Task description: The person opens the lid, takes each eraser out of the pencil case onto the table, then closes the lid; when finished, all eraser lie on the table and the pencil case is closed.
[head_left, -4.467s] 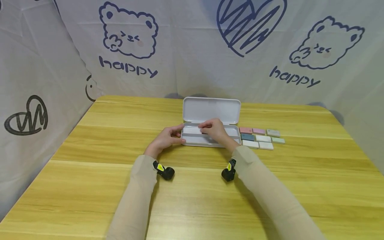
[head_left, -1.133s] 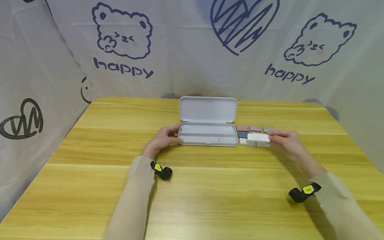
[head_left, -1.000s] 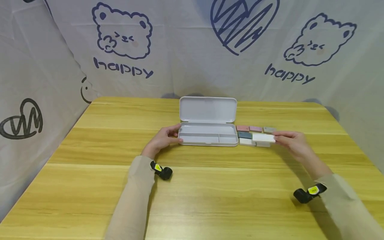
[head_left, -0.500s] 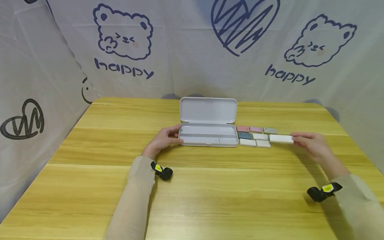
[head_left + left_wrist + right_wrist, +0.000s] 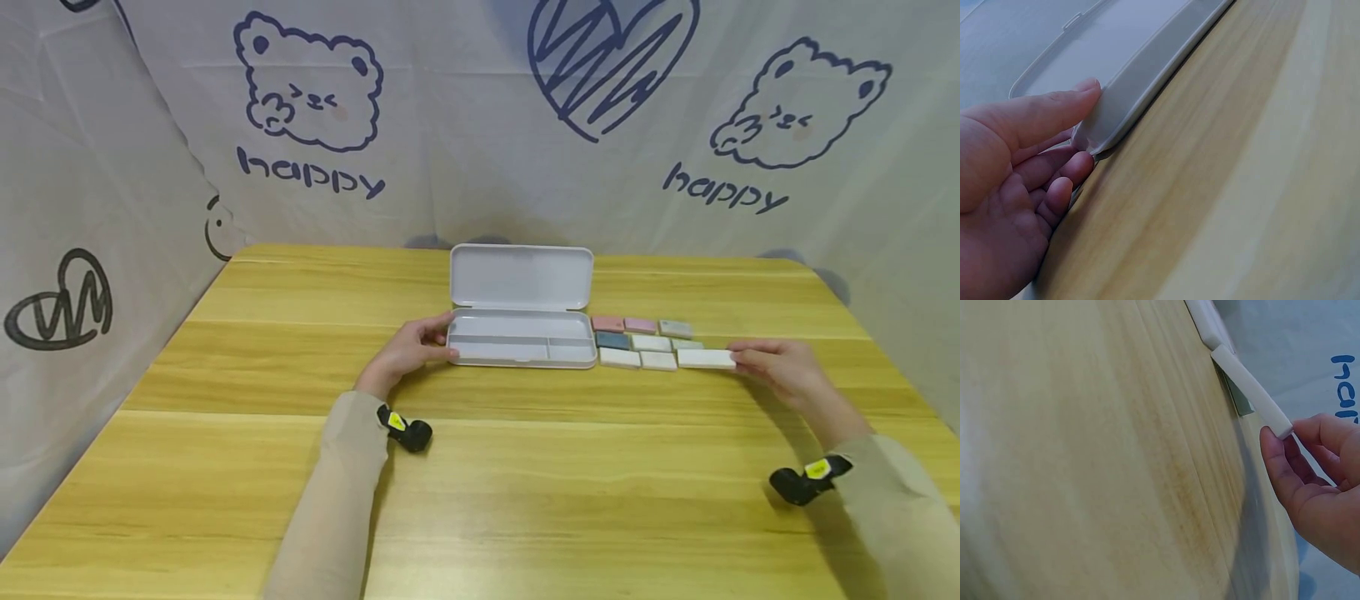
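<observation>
My left hand (image 5: 401, 358) holds the left end of an open white pencil case (image 5: 459, 362). Its thumb lies on the rim and its other fingers are bent against the end, as the left wrist view shows. My right hand (image 5: 783, 371) pinches one end of a long white eraser (image 5: 705, 358) between thumb and fingers. In the right wrist view the eraser (image 5: 1252, 390) is tilted, its far end close to a white block (image 5: 1209, 324) and partly over a pale green block (image 5: 1238, 400). Whether it touches them cannot be told.
Right of the case lie several small eraser-like blocks: pink (image 5: 607, 323), lilac (image 5: 641, 325), grey (image 5: 676, 327), blue (image 5: 612, 340) and white (image 5: 651, 342). The case's lid (image 5: 521, 277) stands raised at the back. A printed cloth (image 5: 480, 125) hangs behind the wooden table (image 5: 525, 500).
My right hand has left the case's back compartment, carrying the long white eraser rightward past the blocks. Lately it came slightly nearer the front row. My left hand stays on the case.
</observation>
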{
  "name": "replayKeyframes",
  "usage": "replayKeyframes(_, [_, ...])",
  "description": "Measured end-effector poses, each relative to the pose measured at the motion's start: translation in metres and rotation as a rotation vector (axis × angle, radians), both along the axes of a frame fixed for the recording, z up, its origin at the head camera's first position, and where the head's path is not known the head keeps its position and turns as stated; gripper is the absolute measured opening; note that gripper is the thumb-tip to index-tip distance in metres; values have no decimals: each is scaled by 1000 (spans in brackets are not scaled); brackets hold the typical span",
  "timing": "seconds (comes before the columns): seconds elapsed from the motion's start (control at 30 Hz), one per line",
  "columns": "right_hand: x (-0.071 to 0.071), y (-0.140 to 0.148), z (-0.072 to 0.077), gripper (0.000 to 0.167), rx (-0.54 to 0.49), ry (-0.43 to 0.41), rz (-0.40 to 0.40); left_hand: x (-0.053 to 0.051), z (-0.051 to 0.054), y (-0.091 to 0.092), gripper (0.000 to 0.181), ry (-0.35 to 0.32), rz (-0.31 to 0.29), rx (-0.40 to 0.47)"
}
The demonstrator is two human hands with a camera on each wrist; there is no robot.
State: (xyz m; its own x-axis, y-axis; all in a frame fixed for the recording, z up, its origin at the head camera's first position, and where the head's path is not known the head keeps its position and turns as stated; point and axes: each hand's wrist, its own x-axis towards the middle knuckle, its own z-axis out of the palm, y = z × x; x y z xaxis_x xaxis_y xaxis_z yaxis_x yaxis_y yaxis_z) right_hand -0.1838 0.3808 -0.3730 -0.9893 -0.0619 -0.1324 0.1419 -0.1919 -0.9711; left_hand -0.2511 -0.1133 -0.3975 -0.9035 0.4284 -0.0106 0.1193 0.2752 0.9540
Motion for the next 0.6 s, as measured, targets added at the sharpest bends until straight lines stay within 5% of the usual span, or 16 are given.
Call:
replayKeyframes(0.2, [-1, 1, -1, 26, 78, -38, -8, -3, 0, 3, 64, -30, 19, -35])
replayKeyframes(0.43, [-2, 4, -2, 22, 510, -8, 38, -2, 3, 3, 65, -37, 19, -43])
replayKeyframes(0.6, [-4, 5, -5, 18, 672, 3, 49, -1, 3, 3, 65, -34, 21, -45])
